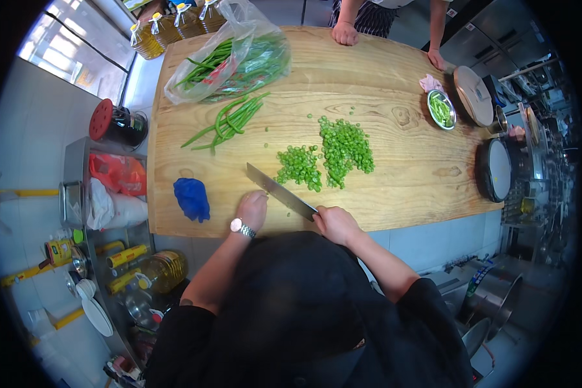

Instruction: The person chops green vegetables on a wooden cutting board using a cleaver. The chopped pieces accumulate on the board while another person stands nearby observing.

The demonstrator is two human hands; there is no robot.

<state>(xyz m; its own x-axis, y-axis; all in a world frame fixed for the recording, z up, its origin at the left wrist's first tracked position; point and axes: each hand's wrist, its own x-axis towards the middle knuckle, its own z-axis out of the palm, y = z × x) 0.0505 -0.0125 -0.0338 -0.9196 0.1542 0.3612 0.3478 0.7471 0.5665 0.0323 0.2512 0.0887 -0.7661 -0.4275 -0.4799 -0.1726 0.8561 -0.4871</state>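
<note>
My right hand (337, 224) grips the handle of a broad kitchen knife (281, 191), whose blade slants away to the left over the wooden board. Beside the blade's near side is my left hand (253, 209), fingers curled, a watch on its wrist; whether it pinches anything is too small to tell. Just beyond the knife lies a small pile of chopped green beans (298, 167), with a larger pile of cut beans (345, 150) to its right. Whole green beans (233, 121) lie loose farther left, below a clear plastic bag (242, 63) of more beans.
A crumpled blue cloth (192, 199) rests on the wooden worktop (417, 169) at left. A metal bowl of cut greens (440, 109) and round lids (473, 96) stand at right. Another person's hands (345, 34) lean on the far edge. Oil jugs (165, 29) stand behind.
</note>
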